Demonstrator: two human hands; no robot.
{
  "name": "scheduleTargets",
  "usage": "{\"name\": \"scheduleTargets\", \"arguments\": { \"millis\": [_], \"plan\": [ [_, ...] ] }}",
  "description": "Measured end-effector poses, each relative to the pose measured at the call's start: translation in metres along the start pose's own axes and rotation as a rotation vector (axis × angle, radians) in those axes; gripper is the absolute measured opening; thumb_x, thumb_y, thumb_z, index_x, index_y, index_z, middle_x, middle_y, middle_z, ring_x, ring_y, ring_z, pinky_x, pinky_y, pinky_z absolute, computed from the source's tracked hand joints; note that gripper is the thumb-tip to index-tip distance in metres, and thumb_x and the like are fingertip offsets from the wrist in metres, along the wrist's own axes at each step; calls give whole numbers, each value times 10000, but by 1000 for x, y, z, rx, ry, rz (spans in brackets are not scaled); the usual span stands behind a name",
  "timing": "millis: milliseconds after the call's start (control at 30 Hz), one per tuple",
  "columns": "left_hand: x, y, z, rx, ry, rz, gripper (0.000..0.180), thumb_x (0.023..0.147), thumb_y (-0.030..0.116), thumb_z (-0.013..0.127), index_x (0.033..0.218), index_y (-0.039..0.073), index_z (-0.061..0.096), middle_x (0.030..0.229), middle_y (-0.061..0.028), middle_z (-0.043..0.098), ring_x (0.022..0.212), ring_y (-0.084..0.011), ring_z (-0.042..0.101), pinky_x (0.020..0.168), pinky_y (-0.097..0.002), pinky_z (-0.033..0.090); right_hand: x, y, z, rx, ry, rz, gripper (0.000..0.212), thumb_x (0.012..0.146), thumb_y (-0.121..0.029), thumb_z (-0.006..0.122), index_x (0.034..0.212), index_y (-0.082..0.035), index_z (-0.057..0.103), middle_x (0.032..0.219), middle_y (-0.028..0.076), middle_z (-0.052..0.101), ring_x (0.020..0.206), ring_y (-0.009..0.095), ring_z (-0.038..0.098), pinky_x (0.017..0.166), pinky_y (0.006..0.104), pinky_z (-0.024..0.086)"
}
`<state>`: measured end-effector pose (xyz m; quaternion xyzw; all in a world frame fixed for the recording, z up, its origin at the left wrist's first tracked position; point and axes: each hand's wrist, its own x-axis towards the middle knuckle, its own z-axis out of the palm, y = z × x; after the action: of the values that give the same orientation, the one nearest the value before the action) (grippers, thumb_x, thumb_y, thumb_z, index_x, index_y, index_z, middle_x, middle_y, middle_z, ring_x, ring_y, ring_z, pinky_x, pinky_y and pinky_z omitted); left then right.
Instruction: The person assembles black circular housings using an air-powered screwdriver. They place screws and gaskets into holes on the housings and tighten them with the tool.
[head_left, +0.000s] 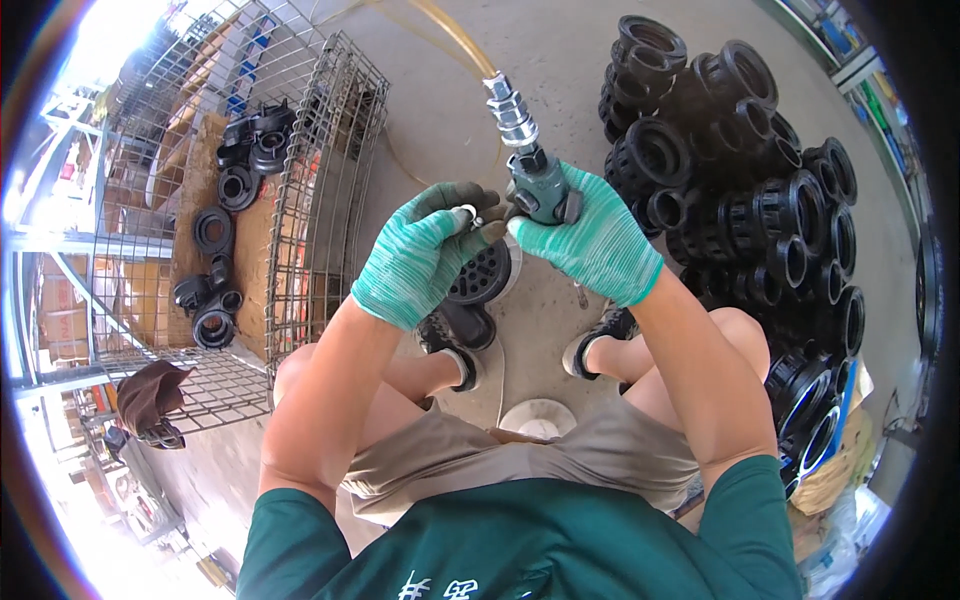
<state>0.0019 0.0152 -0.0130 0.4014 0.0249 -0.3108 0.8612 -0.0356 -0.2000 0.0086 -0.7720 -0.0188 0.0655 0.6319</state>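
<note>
My right hand (603,243), in a green-and-white striped glove, is closed round a dark green air tool (538,188). Silver couplings (513,113) join the tool's upper end to a yellowish air hose (455,32). Close by on the left, my left hand (415,260) wears a matching glove with dark fingertips. Its thumb and fingers pinch a small pale metal piece (471,213), too small to name. Beneath both hands is a black plastic fitting (480,275) with a round, perforated face, partly covered by my left hand.
Black ribbed pipe fittings (740,210) are piled high at my right. A wire mesh cage (325,200) on the left contains several black fittings (213,230) on cardboard. A brown cloth (150,395) hangs at its near corner. Between my legs sits a round white object (540,418).
</note>
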Motion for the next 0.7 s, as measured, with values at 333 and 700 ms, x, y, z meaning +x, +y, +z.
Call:
{"name": "scheduleTargets", "arguments": {
  "millis": [333,700],
  "plan": [
    [8,-10,11,89,95,-45,303,991,64,577,1272,-46,574,1185,-171,647,1063,-276,664,972,-400,566,-2,7,-9,36,27,-58,405,802,-130,753,1174,-51,618,942,84,701,837,158,662,810,321,549],
    [17,-45,25,-35,156,34,221,945,5,585,1158,-19,639,1059,-113,676,990,-245,663,921,-393,555,-12,19,7,-372,81,-197,430,755,-81,769,1159,-49,625,1048,181,675,951,365,664,842,412,544]
  ]
}}
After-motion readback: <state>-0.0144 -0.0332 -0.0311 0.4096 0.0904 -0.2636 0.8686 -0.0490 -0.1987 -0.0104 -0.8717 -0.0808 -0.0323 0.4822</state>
